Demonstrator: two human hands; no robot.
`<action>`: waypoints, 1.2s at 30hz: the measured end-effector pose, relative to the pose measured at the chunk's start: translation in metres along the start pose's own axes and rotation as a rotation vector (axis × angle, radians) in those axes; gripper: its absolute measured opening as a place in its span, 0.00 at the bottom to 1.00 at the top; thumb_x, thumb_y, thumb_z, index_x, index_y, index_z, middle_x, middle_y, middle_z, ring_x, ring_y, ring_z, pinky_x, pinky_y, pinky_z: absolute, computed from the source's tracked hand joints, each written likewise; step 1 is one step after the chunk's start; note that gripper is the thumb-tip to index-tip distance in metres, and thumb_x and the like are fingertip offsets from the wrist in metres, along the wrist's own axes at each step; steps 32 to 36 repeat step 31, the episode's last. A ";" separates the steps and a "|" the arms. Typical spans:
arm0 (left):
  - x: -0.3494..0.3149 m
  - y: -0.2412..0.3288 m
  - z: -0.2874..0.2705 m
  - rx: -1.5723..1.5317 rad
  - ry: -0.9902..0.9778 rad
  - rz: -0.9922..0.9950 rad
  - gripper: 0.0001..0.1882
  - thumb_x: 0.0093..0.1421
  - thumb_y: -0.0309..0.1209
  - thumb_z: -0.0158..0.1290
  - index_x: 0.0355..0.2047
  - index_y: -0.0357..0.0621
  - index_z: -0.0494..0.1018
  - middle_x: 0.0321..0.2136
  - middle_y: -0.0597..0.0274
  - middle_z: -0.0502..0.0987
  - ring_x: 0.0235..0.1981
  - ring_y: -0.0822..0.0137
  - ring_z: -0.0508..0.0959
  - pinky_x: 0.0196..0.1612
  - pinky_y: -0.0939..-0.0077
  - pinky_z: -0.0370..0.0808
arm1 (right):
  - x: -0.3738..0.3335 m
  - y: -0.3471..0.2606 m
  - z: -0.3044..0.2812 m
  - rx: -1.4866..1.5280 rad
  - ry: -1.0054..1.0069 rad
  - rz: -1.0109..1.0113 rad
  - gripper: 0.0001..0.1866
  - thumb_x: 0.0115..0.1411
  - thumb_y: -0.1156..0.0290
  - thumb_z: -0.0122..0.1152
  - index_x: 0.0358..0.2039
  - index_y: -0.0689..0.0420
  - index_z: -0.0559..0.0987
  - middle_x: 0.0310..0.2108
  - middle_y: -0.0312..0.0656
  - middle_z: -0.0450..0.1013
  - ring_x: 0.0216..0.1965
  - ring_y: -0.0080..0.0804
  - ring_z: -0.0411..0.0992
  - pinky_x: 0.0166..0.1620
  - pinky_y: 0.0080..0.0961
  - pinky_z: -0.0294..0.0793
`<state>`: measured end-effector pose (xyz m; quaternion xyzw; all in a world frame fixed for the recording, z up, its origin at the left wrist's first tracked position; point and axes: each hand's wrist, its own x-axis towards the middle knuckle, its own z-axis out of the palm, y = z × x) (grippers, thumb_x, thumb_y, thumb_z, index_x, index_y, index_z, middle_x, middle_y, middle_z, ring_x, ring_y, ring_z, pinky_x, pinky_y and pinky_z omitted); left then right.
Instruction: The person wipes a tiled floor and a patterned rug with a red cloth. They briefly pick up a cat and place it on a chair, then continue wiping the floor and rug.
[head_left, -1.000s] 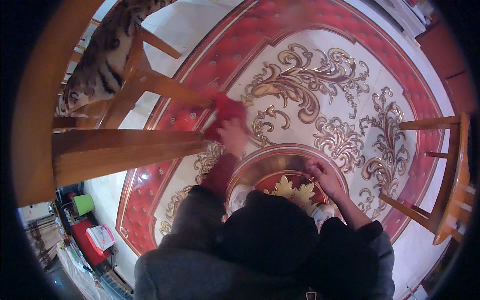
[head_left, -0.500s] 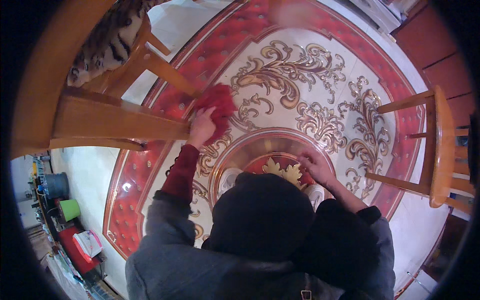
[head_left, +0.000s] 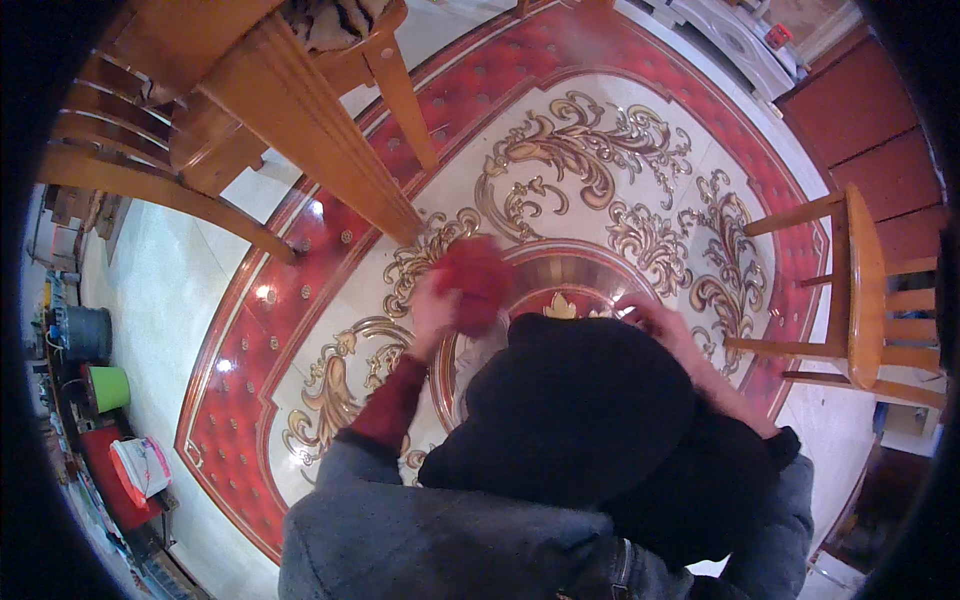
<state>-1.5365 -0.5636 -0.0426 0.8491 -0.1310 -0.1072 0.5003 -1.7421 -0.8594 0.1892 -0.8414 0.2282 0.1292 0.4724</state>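
Observation:
A crumpled red cloth (head_left: pixel 472 285) is in my left hand (head_left: pixel 435 312), whose fingers are closed around its near left side. Both are held over the patterned floor (head_left: pixel 340 385), beside the foot of a thick wooden leg (head_left: pixel 330 130); whether the cloth touches the floor cannot be made out. My right hand (head_left: pixel 655 322) is to the right, over the round floor medallion (head_left: pixel 570 270). Its fingers are loosely bent and slightly blurred, and I see nothing held in them. A rounded black shape (head_left: pixel 585 410) hides the floor between my forearms.
Wooden chairs (head_left: pixel 150 190) crowd the upper left, one with an animal-print seat (head_left: pixel 335 22). Another wooden chair (head_left: pixel 862 290) stands at the right. A green bucket (head_left: pixel 106 388), a dark tub (head_left: pixel 84 332) and a white-and-pink container (head_left: pixel 142 468) line the left edge.
My left hand and the red cloth have moved away from the wooden leg, rightward and nearer to me. My right hand has shifted slightly right. The view has turned, showing more chairs at left.

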 end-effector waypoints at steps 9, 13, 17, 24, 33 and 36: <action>0.051 -0.122 -0.076 1.214 -0.076 0.030 0.11 0.54 0.33 0.53 0.33 0.44 0.82 0.47 0.51 0.76 0.39 0.48 0.78 0.50 0.49 0.71 | 0.003 -0.044 -0.036 0.075 -0.042 -0.014 0.14 0.66 0.72 0.56 0.51 0.58 0.73 0.34 0.40 0.76 0.38 0.23 0.73 0.42 0.23 0.74; 0.033 -0.044 0.092 0.571 0.101 -0.198 0.18 0.56 0.34 0.52 0.47 0.46 0.74 0.50 0.39 0.71 0.34 0.40 0.79 0.41 0.44 0.77 | 0.033 -0.039 -0.024 0.136 -0.176 -0.133 0.14 0.66 0.71 0.56 0.51 0.58 0.73 0.38 0.41 0.76 0.41 0.28 0.75 0.45 0.27 0.75; 0.084 0.050 0.167 0.233 -0.414 0.028 0.23 0.55 0.30 0.54 0.53 0.46 0.73 0.49 0.36 0.72 0.42 0.41 0.79 0.48 0.49 0.76 | 0.055 -0.015 -0.026 -0.007 -0.249 -0.236 0.15 0.63 0.71 0.58 0.50 0.57 0.74 0.44 0.45 0.75 0.44 0.40 0.76 0.49 0.35 0.75; 0.122 0.113 0.142 -0.626 -0.624 -0.126 0.26 0.65 0.24 0.49 0.64 0.41 0.63 0.52 0.54 0.76 0.49 0.68 0.77 0.50 0.74 0.76 | 0.126 0.056 -0.057 -0.290 -0.099 -0.016 0.19 0.60 0.57 0.58 0.48 0.54 0.75 0.42 0.49 0.77 0.46 0.49 0.75 0.49 0.41 0.74; 0.126 0.087 0.073 0.201 -0.807 -0.289 0.38 0.63 0.41 0.57 0.70 0.54 0.55 0.62 0.46 0.66 0.64 0.52 0.66 0.65 0.62 0.62 | 0.227 0.100 -0.038 -0.522 -0.143 -0.125 0.25 0.61 0.61 0.55 0.59 0.48 0.68 0.51 0.55 0.72 0.46 0.53 0.76 0.49 0.48 0.74; 0.126 0.087 0.073 0.201 -0.807 -0.289 0.38 0.63 0.41 0.57 0.70 0.54 0.55 0.62 0.46 0.66 0.64 0.52 0.66 0.65 0.62 0.62 | 0.227 0.100 -0.038 -0.522 -0.143 -0.125 0.25 0.61 0.61 0.55 0.59 0.48 0.68 0.51 0.55 0.72 0.46 0.53 0.76 0.49 0.48 0.74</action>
